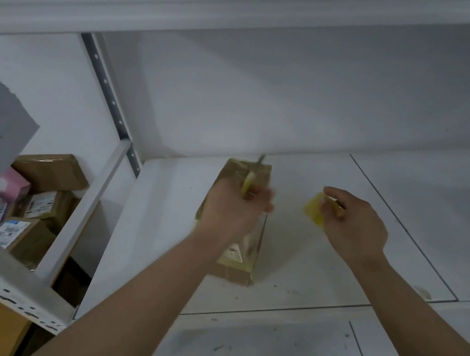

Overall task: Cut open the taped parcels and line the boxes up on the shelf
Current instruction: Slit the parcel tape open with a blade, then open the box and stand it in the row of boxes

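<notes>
On the shelf (323, 252), left hand (234, 205) gripping cutter (250, 180) over parcel (239, 224), bare room rightward

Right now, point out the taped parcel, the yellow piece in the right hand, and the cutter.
taped parcel (240, 265), head view, lower labelled end.
yellow piece (314, 211), head view, its flat face.
cutter (248, 181), head view, yellow body above left hand.

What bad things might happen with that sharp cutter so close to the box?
The left hand grips a yellow cutter over the taped parcel, and the frame is blurred there, so the blade might slip and cut too deep into what is inside. The right hand pinches a yellow piece instead of steadying the parcel, which may slide on the shelf.
</notes>
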A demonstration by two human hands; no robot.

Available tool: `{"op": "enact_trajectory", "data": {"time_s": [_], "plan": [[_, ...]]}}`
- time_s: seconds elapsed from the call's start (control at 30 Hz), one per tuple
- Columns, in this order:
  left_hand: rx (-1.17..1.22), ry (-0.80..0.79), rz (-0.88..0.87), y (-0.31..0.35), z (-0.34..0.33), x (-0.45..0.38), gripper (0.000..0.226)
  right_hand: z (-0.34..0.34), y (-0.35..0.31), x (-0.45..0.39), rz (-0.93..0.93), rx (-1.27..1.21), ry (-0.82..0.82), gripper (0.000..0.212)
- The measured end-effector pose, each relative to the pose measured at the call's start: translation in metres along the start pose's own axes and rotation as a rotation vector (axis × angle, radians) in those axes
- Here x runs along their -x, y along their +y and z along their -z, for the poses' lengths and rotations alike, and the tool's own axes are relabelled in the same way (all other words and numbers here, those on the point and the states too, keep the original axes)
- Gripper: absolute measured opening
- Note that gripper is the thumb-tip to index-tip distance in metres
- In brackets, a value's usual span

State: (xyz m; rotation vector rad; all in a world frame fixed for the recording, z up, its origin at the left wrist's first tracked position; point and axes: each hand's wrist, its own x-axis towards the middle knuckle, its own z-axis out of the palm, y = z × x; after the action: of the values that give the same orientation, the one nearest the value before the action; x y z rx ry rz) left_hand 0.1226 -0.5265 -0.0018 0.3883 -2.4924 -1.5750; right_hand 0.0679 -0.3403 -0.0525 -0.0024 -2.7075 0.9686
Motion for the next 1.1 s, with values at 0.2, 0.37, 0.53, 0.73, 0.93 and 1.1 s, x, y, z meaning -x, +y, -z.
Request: {"op": "enact_trajectory", "data": {"time_s": [0.2, 0.37, 0.53, 0.73, 0.93, 1.1], "plan": [[-0.384, 0.306, 0.046, -0.06, 0.075, -0.022, 0.026, -0.027, 0.028, 0.015, 0.07, 0.165, -0.157, 0.034], [-0.456, 0.167, 0.219, -0.142, 0.084, -0.019, 0.007, -0.058, 0.036, 0.042, -0.026, 0.189, -0.37, 0.035], [-0.582, 0.016, 0.362, -0.197, 0.076, -0.006, 0.026, -0.063, 0.032, 0.043, -0.099, 0.183, -0.418, 0.047], [-0.126, 0.222, -0.146, -0.144, 0.079, -0.009, 0.026, -0.043, -0.028, 0.039, 0.199, -0.18, -0.009, 0.034], [0.097, -0.062, -0.328, -0.099, 0.061, -0.005, 0.017, -0.06, -0.071, 0.057, 0.369, -0.008, -0.115, 0.03], [0.166, -0.087, -0.371, -0.109, 0.061, -0.006, 0.035, -0.062, -0.066, 0.066, 0.359, -0.047, -0.189, 0.047]]}}
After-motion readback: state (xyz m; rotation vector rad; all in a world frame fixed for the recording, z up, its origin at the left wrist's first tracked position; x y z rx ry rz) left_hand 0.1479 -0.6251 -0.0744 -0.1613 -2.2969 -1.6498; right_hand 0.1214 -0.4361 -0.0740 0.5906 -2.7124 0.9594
